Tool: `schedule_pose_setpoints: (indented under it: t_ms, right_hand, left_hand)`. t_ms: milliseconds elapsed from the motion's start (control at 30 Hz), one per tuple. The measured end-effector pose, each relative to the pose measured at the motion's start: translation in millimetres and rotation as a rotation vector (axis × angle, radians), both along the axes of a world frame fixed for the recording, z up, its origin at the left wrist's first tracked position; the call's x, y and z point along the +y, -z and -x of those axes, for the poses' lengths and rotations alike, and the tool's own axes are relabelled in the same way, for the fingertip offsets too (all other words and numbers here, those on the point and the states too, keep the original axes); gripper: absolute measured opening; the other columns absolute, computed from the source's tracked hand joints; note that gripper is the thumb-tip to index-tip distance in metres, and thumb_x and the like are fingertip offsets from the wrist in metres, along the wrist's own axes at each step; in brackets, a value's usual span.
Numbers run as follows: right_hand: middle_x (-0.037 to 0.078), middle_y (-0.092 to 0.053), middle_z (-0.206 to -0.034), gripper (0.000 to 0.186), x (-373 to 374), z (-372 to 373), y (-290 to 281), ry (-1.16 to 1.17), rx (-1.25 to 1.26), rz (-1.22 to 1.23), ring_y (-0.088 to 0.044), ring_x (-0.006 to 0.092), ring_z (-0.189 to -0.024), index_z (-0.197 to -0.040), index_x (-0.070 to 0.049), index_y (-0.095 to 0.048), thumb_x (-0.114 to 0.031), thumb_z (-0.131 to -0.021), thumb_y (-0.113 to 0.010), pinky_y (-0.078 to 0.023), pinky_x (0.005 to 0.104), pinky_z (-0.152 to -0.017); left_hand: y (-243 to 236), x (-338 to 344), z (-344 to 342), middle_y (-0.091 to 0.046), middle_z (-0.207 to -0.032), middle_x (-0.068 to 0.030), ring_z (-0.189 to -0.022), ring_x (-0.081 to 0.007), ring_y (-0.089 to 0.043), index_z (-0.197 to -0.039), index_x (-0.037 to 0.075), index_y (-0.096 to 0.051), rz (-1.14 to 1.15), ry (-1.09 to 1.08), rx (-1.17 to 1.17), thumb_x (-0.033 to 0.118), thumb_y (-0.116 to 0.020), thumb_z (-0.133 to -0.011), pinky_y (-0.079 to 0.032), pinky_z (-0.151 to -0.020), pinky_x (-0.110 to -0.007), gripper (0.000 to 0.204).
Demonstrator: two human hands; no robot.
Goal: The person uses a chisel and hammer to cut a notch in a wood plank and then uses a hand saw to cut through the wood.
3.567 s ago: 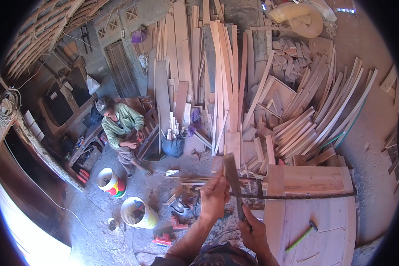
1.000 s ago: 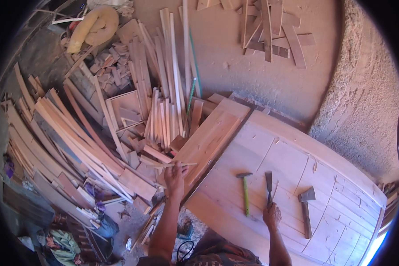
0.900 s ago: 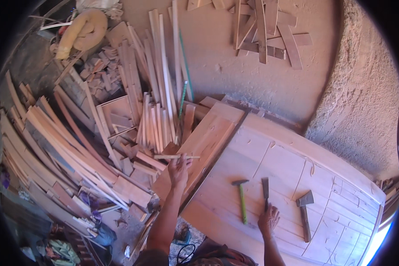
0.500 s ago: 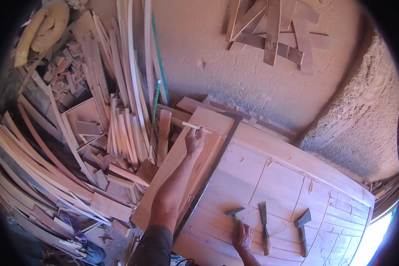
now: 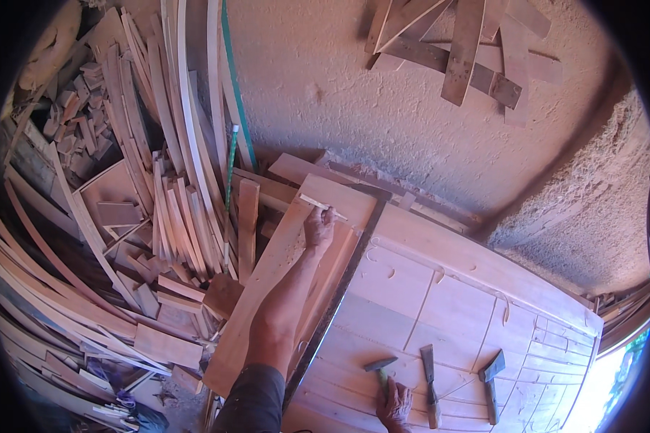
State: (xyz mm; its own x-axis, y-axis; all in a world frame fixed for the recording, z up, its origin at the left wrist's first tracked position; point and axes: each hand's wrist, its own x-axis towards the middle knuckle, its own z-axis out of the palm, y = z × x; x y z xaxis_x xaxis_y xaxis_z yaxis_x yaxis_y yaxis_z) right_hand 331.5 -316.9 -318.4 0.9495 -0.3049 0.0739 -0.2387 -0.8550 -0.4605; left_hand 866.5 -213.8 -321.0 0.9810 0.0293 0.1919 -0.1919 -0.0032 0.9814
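Observation:
My left hand (image 5: 319, 227) is closed around a thin pale wooden strip (image 5: 312, 201), over the far end of a long wooden board (image 5: 260, 303). The strip lies crosswise in my fingers and sticks out on both sides. On the panelled wooden surface (image 5: 383, 296) to the right, my right hand (image 5: 395, 409) is closed at the green handle of a small hammer (image 5: 380, 365); the handle's lower part is hidden by the hand. Just right of it lie a chisel-like tool (image 5: 430, 386) with a wooden handle and a small adze-like tool (image 5: 491, 382).
A dark metal straight bar (image 5: 332, 307) runs between board and panels. Wood shavings (image 5: 506, 312) are scattered over the surface. Stacked wooden slats (image 5: 180, 216) and offcuts (image 5: 87, 130) crowd the left. Curved wooden templates (image 5: 461, 61) hang on the wall (image 5: 325, 86); a sawdust heap (image 5: 578, 209) rises at right.
The view has shifted slightly, so the wood pile sits further left. The strip in my left hand is tilted a little more steeply. My right hand stays at the hammer.

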Motion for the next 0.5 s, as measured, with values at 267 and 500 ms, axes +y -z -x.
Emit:
schedule_pose_setpoints:
  t_ms: [267,500]
  right_hand:
    - [0.018,-0.058,-0.105,0.050,2.8,-1.4,-8.0,0.013,0.014,-0.003,-0.056,0.0371,-0.095,-0.130,-0.006,-0.053,-0.022,-0.084,-0.066,-0.045,0.0505,-0.081]
    - [0.018,-0.061,-0.087,0.026,-20.1,-45.5,-21.1,-0.003,-0.022,-0.425,-0.062,0.0336,-0.073,-0.108,-0.001,-0.052,-0.007,-0.086,-0.066,-0.051,0.0448,-0.064]
  left_hand:
    - [-31.8,8.1,5.9,-0.067,-0.085,-0.0163,-0.080,-0.0361,-0.068,-0.098,0.006,-0.059,-0.500,0.150,-0.419,0.011,-0.058,-0.096,-0.053,-0.067,-0.044,0.006]
    - [-46.0,-11.8,-6.7,-0.064,-0.080,-0.0182,-0.076,-0.0400,-0.064,-0.093,0.005,-0.057,-0.556,0.315,-0.405,0.012,-0.059,-0.093,-0.050,-0.064,-0.046,0.007]
